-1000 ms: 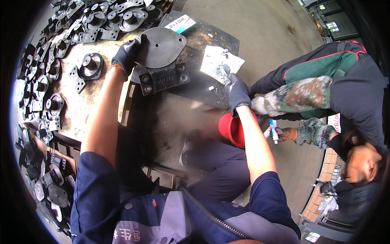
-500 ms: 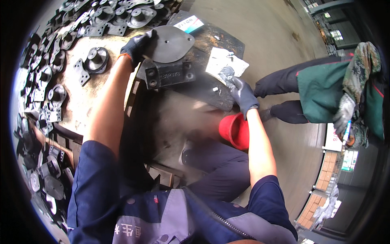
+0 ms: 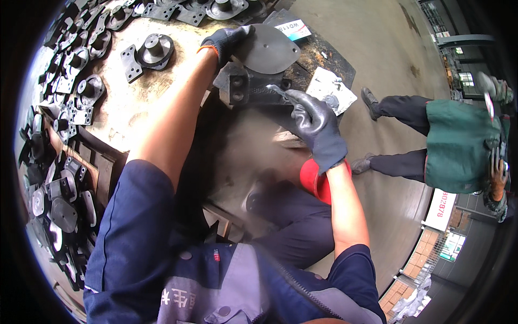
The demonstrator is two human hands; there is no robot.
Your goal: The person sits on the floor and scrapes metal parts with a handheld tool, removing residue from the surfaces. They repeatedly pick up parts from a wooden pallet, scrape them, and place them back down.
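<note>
grey metal plate (image 3: 268,49) is gripped at its edge by left fingers (image 3: 235,35); right fingers (image 3: 305,106) curl, their hold unclear.

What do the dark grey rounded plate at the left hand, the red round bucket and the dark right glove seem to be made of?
Dark grey rounded plate: probably metal, matte, judging by its even, flat face with small holes; a rubber coating is possible. Red round bucket: likely plastic, smooth, uniformly coloured. Dark right glove: apparently rubber-coated, given its creases and glossy highlights.
</note>
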